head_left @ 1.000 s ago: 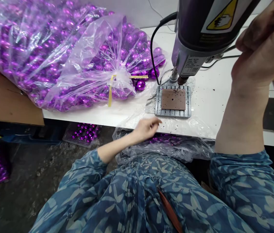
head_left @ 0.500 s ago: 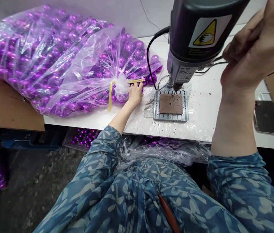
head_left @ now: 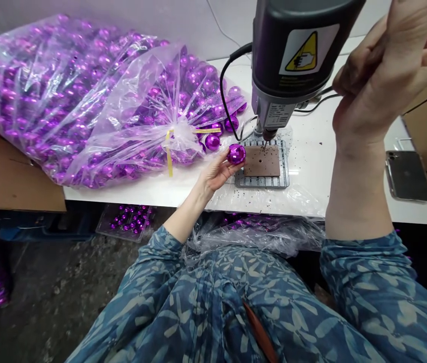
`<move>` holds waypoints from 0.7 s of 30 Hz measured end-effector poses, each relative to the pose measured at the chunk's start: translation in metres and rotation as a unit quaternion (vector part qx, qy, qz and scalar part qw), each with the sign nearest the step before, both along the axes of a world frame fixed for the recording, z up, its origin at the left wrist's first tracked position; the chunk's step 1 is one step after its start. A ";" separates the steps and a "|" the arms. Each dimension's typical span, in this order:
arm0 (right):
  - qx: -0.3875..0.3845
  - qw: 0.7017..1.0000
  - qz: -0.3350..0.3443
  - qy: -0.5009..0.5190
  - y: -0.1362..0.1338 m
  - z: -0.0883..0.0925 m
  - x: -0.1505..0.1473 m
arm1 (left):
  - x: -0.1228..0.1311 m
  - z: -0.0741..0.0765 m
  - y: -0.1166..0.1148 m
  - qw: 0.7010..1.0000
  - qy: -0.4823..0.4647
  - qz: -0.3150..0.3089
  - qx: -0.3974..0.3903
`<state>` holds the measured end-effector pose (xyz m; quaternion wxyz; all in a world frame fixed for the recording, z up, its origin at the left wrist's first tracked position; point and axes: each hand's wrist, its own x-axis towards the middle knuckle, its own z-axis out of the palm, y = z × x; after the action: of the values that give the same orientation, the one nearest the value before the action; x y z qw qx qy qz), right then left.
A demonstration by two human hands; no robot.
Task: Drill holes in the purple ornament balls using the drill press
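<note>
Between the fingertips of my left hand (head_left: 216, 174) is a shiny purple ball (head_left: 236, 154), held at the left edge of the drill press's metal base (head_left: 262, 184). On that base lies a brown board (head_left: 268, 169) with a small hole, and the bit of the drill press (head_left: 289, 55) points down above it. My right hand (head_left: 391, 75) is raised beside the drill head at the upper right, its fingers curled; what they grip is hidden behind the hand. Loose purple balls (head_left: 212, 142) lie left of the base, by the tied mouth of a big clear bag (head_left: 122, 96) full of them.
A phone (head_left: 409, 175) lies on the white table (head_left: 312, 176) at the right. Cardboard (head_left: 16, 186) stands at the left, below the bag. Clear plastic (head_left: 251, 237) hangs under the table's front edge, near a tray (head_left: 102, 227) of purple balls. Dark crumbs surround the base.
My left hand has come away from the bag's mouth, moving right and toward me with a purple ball in its fingers. The right hand stays raised by the drill. The whole view has shifted slightly.
</note>
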<state>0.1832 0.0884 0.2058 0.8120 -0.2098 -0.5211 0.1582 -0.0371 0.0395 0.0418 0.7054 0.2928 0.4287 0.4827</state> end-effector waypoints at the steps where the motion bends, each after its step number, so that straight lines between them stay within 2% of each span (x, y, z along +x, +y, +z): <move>1: -0.018 1.000 -0.004 -0.020 -0.005 0.002 0.000 | 0.004 0.003 -0.002 0.999 -0.032 0.005 -0.029; 6: -0.063 0.996 -0.012 -0.058 -0.019 0.007 0.001 | 0.016 0.017 -0.010 0.981 -0.138 0.040 -0.130; 8: -0.061 0.997 -0.008 -0.052 -0.019 0.007 0.001 | 0.016 0.017 -0.012 0.980 -0.134 0.031 -0.144; 11: -0.050 0.997 0.000 -0.054 -0.017 0.006 0.002 | 0.015 0.010 -0.013 0.987 -0.076 -0.016 -0.140; 13: -0.043 0.997 0.002 -0.058 -0.016 0.006 0.003 | 0.015 0.003 -0.012 0.994 -0.036 -0.031 -0.097; 16: -0.035 0.997 -0.006 -0.068 -0.015 0.004 0.003 | 0.019 -0.011 -0.004 1.000 0.002 -0.001 0.015; 21: -0.035 0.996 -0.011 -0.076 -0.017 0.003 0.002 | 0.031 -0.043 0.020 0.977 0.121 0.037 0.175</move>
<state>0.1856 0.0713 0.2093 0.7641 -0.2551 -0.5729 0.1513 -0.0061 0.0592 -0.0012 0.5681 0.4513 0.4303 0.5370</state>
